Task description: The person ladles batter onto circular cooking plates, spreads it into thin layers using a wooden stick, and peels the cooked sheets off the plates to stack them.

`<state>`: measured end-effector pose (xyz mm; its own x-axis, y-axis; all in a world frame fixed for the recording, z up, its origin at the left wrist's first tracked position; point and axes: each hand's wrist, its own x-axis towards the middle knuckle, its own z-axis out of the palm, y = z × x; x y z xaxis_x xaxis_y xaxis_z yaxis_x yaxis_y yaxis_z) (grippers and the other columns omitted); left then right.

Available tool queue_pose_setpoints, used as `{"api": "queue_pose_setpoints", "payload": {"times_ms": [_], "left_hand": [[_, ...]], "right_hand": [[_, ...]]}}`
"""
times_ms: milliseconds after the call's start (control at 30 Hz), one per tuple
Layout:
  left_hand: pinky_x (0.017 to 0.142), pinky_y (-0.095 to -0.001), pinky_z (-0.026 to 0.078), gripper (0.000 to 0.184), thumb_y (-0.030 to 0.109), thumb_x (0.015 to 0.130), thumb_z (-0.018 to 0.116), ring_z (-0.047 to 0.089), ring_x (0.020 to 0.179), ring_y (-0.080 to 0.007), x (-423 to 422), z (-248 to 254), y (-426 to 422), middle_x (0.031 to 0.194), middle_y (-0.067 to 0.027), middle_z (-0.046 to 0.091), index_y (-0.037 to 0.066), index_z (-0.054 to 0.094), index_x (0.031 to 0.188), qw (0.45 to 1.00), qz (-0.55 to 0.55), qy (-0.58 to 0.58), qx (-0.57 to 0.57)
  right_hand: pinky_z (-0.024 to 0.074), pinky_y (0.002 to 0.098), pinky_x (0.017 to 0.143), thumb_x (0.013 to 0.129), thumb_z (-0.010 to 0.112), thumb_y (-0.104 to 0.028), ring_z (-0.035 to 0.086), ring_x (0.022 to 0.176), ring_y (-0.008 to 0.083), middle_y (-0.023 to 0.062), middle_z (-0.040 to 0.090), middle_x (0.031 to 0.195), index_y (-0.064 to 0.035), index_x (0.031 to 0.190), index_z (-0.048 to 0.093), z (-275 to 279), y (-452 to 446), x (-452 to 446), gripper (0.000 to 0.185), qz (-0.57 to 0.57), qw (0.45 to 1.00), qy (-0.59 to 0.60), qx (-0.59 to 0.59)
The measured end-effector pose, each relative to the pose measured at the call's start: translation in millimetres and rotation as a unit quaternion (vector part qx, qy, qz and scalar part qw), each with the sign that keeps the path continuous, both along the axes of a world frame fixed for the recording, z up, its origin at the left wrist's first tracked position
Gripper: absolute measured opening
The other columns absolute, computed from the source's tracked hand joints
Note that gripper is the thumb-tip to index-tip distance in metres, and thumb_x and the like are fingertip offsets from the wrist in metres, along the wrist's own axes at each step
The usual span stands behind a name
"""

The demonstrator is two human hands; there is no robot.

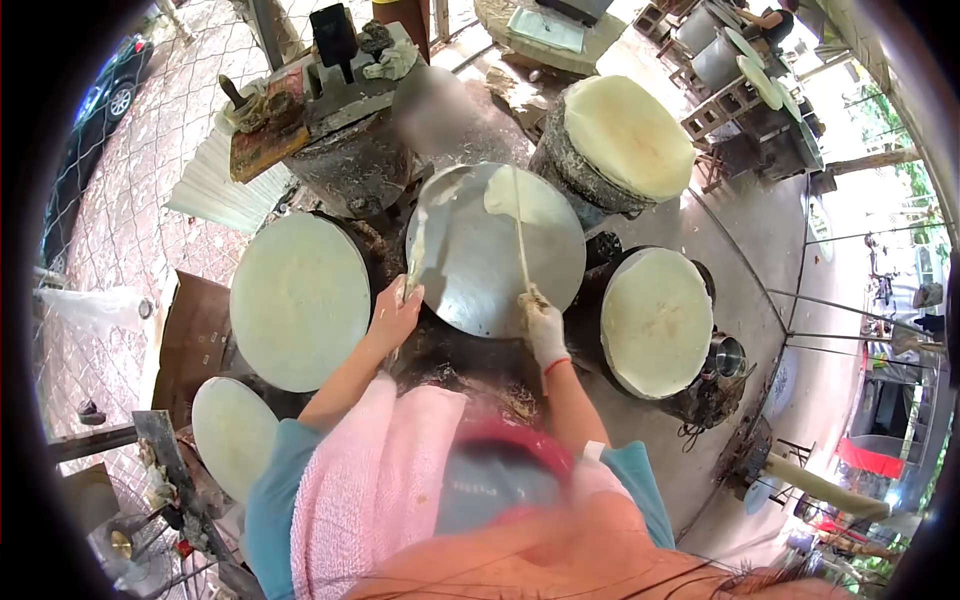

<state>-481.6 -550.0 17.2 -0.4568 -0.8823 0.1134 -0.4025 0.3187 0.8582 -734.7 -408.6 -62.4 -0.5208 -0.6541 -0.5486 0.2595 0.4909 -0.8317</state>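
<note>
A round metal griddle [465, 285] lies in front of me, shiny and mostly bare. A pale, thin patch [535, 195] clings to its far right edge; I cannot tell whether it is batter or dough. My left hand [396, 315], ungloved, is closed around a stick [418, 235] coated in pale residue, at the griddle's near left rim. Wearing a white glove, my right hand [543, 328] grips a thin stick [521, 235] that reaches across the griddle to the pale patch.
Round pale sheets lie to the left [300, 300], right [658, 320], back right [630, 135] and lower left [235, 440]. A cluttered stand [345, 110] holds tools behind the griddle. A steel pot [726, 355] sits at right. Another person [775, 25] is far back right.
</note>
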Motion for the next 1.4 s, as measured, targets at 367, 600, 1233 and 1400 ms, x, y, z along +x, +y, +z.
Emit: {"api": "queue_pose_setpoints", "payload": {"times_ms": [367,600,1233,1400], "left_hand": [[0.035,-0.0239,0.027,0.014,0.014,0.095,0.051,0.033,0.035,-0.0084,34.2,55.0,20.6,0.053,0.0003,0.037,0.001,0.05,0.09,0.906,0.08,0.189,0.371],[0.034,-0.0242,0.02,0.018,0.016,0.096,0.049,0.028,0.036,-0.0072,6.1,100.1,38.6,0.054,0.001,0.035,-0.001,0.051,0.09,0.86,0.112,0.321,0.38],[0.033,-0.023,0.027,0.024,0.021,0.099,0.047,0.038,0.035,-0.01,-19.8,90.3,106.9,0.057,-0.0028,0.045,-0.001,0.053,0.093,0.87,0.3,0.301,0.251],[0.032,-0.022,0.024,0.024,0.022,0.1,0.046,0.031,0.034,-0.0073,-24.6,81.8,100.5,0.055,-0.0001,0.039,-0.001,0.052,0.094,0.88,0.316,0.23,0.27]], "right_hand": [[0.0428,0.0188,0.056,0.091,0.064,-0.019,0.052,0.069,0.0035,-0.0024,0.062,0.085,0.0003,0.124,0.059,22.0,1.8,-45.1,0.039,0.1,0.993,-0.051,0.037],[0.0254,0.0216,0.035,0.093,0.06,-0.031,0.033,0.039,0.004,-0.0073,0.043,0.057,-0.0118,0.115,0.064,38.2,-2.3,-112.6,0.03,0.153,0.986,-0.062,0.037],[0.0394,0.0138,0.065,0.089,0.066,-0.015,0.05,0.075,-0.0012,-0.006,0.057,0.09,0.0052,0.123,0.058,12.8,-51.2,-213.0,0.04,0.294,0.952,-0.064,-0.06],[0.0253,0.019,0.04,0.088,0.067,-0.02,0.034,0.045,0.0008,-0.0095,0.051,0.067,-0.0074,0.128,0.058,39.9,-78.0,-192.8,0.043,0.442,0.886,-0.075,0.118]]}}
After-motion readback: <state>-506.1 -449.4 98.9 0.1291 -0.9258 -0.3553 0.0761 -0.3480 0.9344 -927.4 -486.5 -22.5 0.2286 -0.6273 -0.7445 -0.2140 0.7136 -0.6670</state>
